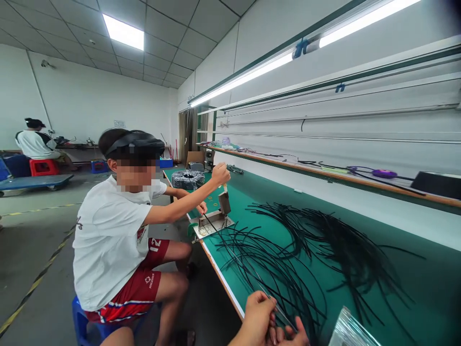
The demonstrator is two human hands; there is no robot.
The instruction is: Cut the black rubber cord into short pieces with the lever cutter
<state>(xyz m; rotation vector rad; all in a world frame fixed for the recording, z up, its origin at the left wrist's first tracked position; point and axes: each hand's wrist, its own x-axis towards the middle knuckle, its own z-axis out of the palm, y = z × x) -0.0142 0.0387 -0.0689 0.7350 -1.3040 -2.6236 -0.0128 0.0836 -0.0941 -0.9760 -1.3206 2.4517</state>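
Observation:
My left hand [257, 315] is closed at the bottom of the view, its thumb and fingers pinched on a thin cable [264, 286]. Beside it, my right hand [293, 335] is partly cut off by the lower edge, with its fingers closed about the same cable. This strand stretches away over a spread of black cables [273, 269] toward a small metal cutting device [214, 225] at the table's edge. There, a co-worker's hand [220, 174] grips the raised lever, and the other hand [202, 208] is by the device at a cable end.
A second pile of black cables [338, 240] lies on the green table [259, 187]. Near my right hand is a clear plastic bag [351, 329]. A wrapped cable coil [188, 179] sits farther back. The co-worker [111, 226] sits at the left edge; a shelf [266, 159] runs above.

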